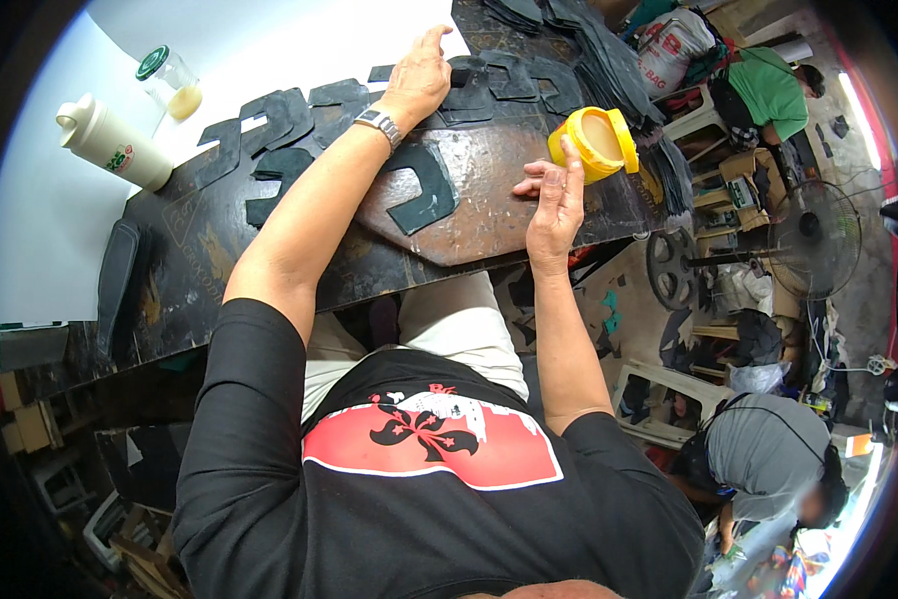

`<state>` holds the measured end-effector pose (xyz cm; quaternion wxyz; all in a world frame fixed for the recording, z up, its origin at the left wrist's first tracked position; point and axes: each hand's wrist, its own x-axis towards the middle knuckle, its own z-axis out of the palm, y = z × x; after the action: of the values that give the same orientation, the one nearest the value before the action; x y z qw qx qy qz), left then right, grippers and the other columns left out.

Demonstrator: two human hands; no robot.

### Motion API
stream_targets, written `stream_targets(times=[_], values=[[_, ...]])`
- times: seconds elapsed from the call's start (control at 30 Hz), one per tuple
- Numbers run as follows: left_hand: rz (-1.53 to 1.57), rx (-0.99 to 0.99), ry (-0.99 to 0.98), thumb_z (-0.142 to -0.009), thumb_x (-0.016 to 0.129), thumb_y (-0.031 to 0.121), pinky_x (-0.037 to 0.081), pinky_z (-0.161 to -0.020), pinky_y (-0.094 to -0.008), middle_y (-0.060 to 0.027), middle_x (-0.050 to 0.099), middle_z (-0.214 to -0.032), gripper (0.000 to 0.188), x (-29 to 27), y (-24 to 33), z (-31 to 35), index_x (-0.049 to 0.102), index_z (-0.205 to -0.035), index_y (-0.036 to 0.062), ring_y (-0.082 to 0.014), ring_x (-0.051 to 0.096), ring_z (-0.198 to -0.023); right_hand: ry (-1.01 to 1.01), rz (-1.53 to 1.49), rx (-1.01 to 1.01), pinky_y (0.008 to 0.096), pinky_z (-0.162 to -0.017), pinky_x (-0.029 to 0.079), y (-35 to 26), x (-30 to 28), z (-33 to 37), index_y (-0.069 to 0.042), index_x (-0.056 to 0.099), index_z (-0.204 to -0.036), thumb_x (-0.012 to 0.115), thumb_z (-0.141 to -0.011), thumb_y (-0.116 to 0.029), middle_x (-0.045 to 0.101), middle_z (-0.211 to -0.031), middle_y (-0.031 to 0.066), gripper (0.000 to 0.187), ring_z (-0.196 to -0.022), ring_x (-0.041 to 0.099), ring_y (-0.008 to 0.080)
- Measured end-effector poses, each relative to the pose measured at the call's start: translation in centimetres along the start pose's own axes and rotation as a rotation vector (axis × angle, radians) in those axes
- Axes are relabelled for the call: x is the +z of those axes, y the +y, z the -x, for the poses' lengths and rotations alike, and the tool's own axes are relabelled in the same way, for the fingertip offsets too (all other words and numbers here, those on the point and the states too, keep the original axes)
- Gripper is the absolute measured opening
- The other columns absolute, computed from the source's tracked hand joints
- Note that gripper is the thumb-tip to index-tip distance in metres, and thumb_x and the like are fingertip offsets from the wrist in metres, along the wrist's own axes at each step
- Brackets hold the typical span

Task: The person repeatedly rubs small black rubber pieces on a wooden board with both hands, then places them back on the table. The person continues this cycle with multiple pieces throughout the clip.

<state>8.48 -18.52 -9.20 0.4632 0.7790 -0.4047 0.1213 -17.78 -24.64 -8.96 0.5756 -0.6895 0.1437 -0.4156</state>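
My left hand [419,84] reaches to the far side of the dark table, over a row of black U-shaped leather-like pieces [333,100], its fingers stretched toward a white sheet. My right hand [554,208] is beside a yellow tub [582,145] of pale cream paste; its fingers are apart, one raised in front of the tub's side. I cannot tell whether that finger touches the tub. Between my arms, one black U-shaped piece [431,193] lies on a worn brown board [489,215]. Another black piece [276,180] lies left of my left forearm.
A cream bottle [117,145] and a green-lidded jar [181,88] stand at the left. Stacks of black strips [614,60] lie at the table's far right. Beyond are a standing fan [814,235], a person in green [774,95] and a person in grey [769,454].
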Motion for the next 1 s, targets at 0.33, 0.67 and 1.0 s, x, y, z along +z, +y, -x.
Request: stream_targets(times=[0.33, 0.67, 1.0], values=[[0.030, 0.089, -0.003, -0.093, 0.055, 0.005, 0.052, -0.099, -0.0447, -0.0224, 0.059, -0.126, 0.049, -0.6, -1.1, 0.2, 0.050, -0.142, 0.0097, -0.0385, 0.065, -0.110, -0.025, 0.093, -0.034, 0.0241, -0.079, 0.052, 0.0, 0.4, 0.1, -0.006, 0.042, -0.153, 0.067, -0.099, -0.008, 0.061, -0.099, 0.0044, 0.060, -0.083, 0.060, 0.0095], [-0.082, 0.131, 0.102, -0.089, 0.062, 0.004, 0.049, -0.104, -0.0462, -0.0205, 0.054, -0.137, 0.055, -1.6, -0.5, 0.5, 0.051, -0.142, 0.0153, -0.0385, 0.060, -0.119, -0.024, 0.208, -0.061, 0.0281, -0.088, 0.050, -0.1, 0.3, 0.0, -0.007, 0.047, -0.151, 0.069, -0.095, -0.005, 0.061, -0.103, 0.0052, 0.060, -0.095, 0.059, 0.0134], [0.460, -0.075, 0.133, -0.088, 0.072, 0.008, 0.053, -0.073, -0.0303, -0.0117, 0.072, -0.108, 0.025, -0.2, -5.2, -3.4, 0.070, -0.112, 0.0018, -0.0164, 0.066, -0.088, -0.032, 0.165, -0.046, 0.0271, -0.088, 0.050, 0.1, 0.2, 0.0, -0.008, 0.045, -0.152, 0.068, -0.095, -0.004, 0.061, -0.103, 0.0051, 0.062, -0.094, 0.059, 0.0126]])
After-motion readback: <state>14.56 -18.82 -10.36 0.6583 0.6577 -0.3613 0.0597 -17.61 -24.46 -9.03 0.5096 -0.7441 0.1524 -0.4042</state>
